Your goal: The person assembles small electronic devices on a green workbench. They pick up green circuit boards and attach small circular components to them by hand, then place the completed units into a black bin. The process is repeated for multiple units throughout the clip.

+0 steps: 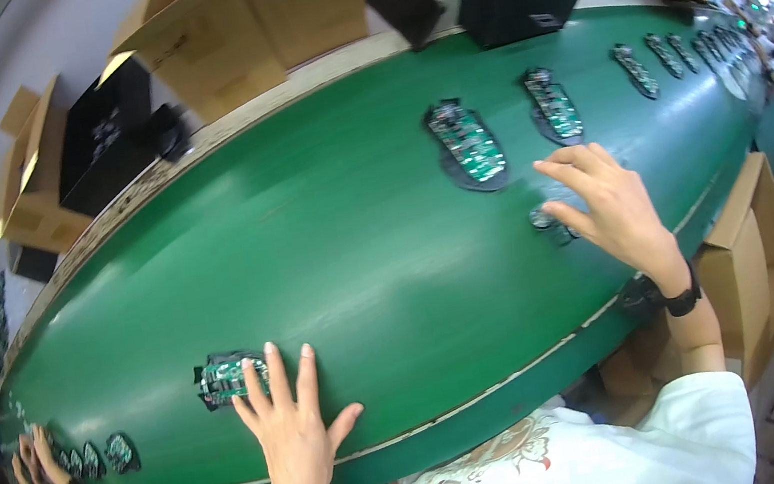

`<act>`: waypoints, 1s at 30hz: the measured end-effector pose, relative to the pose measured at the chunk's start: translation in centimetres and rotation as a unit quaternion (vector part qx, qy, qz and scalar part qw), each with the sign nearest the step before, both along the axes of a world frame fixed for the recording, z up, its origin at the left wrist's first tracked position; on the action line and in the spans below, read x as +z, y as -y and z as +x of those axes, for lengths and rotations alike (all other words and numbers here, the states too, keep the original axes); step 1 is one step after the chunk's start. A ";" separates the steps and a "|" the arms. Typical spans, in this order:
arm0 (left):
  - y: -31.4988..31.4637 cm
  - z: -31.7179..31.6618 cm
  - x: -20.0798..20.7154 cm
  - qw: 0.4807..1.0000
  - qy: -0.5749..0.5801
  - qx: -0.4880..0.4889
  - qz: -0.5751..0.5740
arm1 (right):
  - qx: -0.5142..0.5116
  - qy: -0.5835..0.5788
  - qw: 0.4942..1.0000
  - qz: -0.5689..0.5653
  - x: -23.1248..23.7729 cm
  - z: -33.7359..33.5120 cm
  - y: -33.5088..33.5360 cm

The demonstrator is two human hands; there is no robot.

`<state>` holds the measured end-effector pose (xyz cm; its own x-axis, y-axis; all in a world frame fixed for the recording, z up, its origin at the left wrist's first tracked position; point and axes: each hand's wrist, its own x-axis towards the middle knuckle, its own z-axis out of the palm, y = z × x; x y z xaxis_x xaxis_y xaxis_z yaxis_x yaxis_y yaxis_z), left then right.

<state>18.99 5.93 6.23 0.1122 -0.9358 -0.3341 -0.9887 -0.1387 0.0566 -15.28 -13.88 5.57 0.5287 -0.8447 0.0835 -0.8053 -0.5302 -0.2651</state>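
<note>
Touching a black-shelled green circuit board (226,380) on the smooth green belt (362,276), probably to steady it, the left hand's (295,444) fingers are splayed, ungripping, while the right hand (612,206) hovers empty, fingers parted.

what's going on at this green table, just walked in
A person in a white shirt is handling circuit boards in dark casings on a long green surface. Their left hand rests its fingertips on one board. Their right hand, thumb and fingers apart, is by a small dark part, just below two larger boards. At far left, another person's hands are near more boards.
</note>
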 end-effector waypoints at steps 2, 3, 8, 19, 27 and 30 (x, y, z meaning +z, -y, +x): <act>1.5 -1.8 0.1 0.997 -0.022 -0.080 -0.001 | 0.009 -0.004 1.000 0.015 -0.1 -0.4 -0.5; 2.3 -2.7 -0.1 0.992 -0.042 -0.119 -0.001 | 0.015 -0.006 1.000 0.023 -0.2 -0.6 -0.7; 4.6 -6.2 -1.1 0.955 -0.096 -0.281 -0.015 | 0.058 -0.033 0.998 0.005 -0.8 -0.3 -1.3; 5.7 -4.9 -1.5 0.974 -0.092 -0.182 -0.101 | 0.055 -0.056 0.996 0.052 -0.8 -0.5 -0.2; 6.0 -5.3 -2.7 0.960 -0.178 -0.197 -0.092 | 0.076 0.129 0.972 0.180 0.5 3.5 -0.3; 5.8 -6.8 -3.0 0.942 -0.192 -0.264 -0.079 | 0.086 0.163 0.962 0.201 -0.5 4.4 -0.7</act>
